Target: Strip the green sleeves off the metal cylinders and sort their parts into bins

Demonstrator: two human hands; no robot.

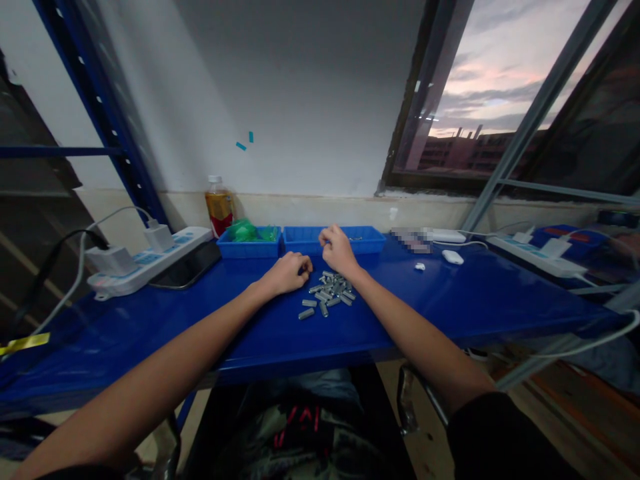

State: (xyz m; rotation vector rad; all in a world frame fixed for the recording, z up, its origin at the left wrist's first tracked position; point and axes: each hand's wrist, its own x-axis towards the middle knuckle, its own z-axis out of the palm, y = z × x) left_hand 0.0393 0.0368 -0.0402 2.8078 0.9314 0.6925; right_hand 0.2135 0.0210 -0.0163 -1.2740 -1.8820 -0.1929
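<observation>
A loose pile of small silver metal cylinders [330, 288] lies on the blue table in front of me. My left hand [289, 272] rests at the pile's upper left, fingers curled inward; anything inside them is hidden. Over the front edge of a long blue tray [367, 241] is my right hand [337, 247], its fingers bent together in a pinch. I cannot make out what it holds. Some small pieces show inside that tray, too small to name. Left of it stands another blue tray [250, 249] with green plastic [245, 231] in it.
A drink bottle [219, 205] stands behind the left tray. On the left, a power strip [155, 260] with chargers lies by a dark phone [186, 265]. At right are a white earphone case [453, 257], a small white piece [419, 267] and another power strip [543, 257] with cables.
</observation>
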